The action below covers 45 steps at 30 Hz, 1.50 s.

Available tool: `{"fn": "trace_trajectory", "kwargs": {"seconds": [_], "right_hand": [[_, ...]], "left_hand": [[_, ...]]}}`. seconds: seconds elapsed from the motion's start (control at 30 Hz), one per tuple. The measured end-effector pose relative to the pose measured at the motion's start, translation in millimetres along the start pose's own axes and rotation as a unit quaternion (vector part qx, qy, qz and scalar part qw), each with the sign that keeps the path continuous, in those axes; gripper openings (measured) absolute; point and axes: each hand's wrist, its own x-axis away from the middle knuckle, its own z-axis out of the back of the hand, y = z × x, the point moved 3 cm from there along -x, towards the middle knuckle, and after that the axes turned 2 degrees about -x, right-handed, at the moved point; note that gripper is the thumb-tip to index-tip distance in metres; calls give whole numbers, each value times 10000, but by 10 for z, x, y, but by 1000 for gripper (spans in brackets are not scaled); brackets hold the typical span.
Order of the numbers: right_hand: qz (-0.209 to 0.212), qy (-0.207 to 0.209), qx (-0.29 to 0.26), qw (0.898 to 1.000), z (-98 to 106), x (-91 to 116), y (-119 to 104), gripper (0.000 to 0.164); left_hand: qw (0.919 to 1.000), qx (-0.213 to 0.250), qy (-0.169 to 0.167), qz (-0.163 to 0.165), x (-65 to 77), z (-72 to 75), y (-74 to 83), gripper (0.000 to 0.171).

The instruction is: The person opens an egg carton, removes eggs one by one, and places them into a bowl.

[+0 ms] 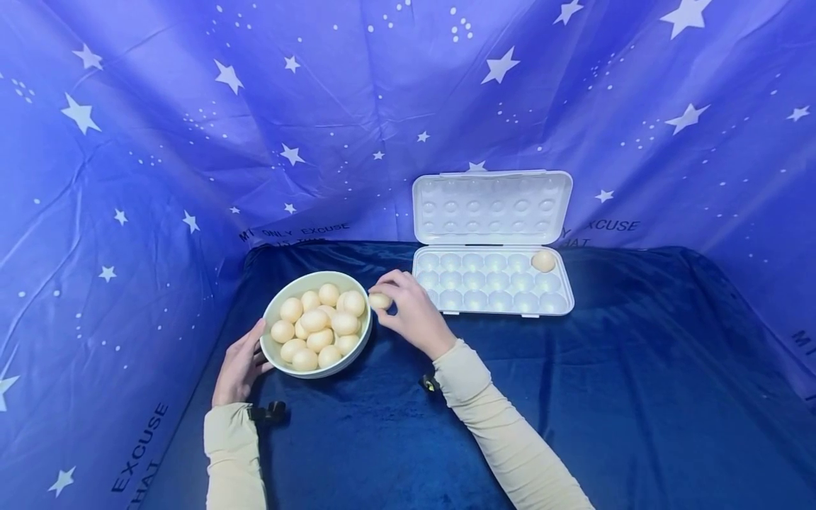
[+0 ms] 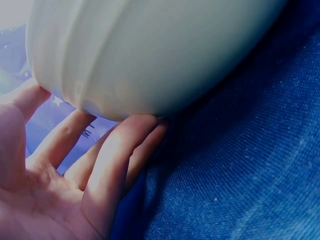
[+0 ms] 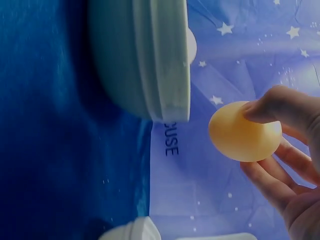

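A pale green bowl [image 1: 270, 361] heaped with cream-coloured eggs [image 1: 314, 320] stands on the dark blue cloth. My left hand [image 1: 239, 365] touches the bowl's left side, its fingertips resting against the outer wall in the left wrist view. Just off the bowl's right rim, my right hand [image 1: 414, 312] pinches one egg [image 3: 245, 131] between thumb and fingers. To the right lies an egg carton [image 1: 487, 312] of white plastic with its lid [image 1: 491, 178] raised. A single egg [image 1: 544, 261] sits in the carton's back right cup.
Dark blue cloth [image 1: 395, 439] covers the table. Behind and at the left hangs a purple-blue curtain [image 1: 357, 92] with white stars and lettering; the carton's lid leans near it. Each forearm wears a small black device [image 1: 269, 413] near the cuff.
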Motion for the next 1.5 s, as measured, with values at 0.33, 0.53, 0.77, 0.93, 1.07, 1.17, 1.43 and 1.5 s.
{"fn": "trace_trajectory", "kwargs": {"seconds": [0.33, 0.53, 0.77, 0.93, 1.07, 1.17, 1.43, 1.5], "right_hand": [[154, -447, 33, 9989, -244, -20, -123, 28], [242, -664, 93, 9975, -377, -38, -149, 29], [317, -814, 98, 9961, -520, -37, -156, 25], [240, -906, 129, 9955, -607, -51, -149, 27], [138, -1038, 265, 9941, -653, -66, -155, 30], [123, -1134, 371, 9928, -670, -72, -163, 31], [91, -1269, 582, 9902, -701, -66, -185, 33], [94, -1300, 590, 9897, -713, -59, -193, 33]], "left_hand": [[10000, 3, 16, 26, 3, 6, -1, 71], [10000, 47, 29, 39, -3, 3, -2, 73], [10000, 7, 9, 77, 133, -61, 126, 72], [10000, -15, -18, 87, 188, -91, 181, 72], [10000, -23, -27, 84, 191, -100, 192, 72], [9999, 51, -74, 54, 175, -102, 182, 72], [9999, 145, 10, 39, 15, -20, 38, 71], [9999, 111, 53, 39, -7, 8, 0, 72]]}}
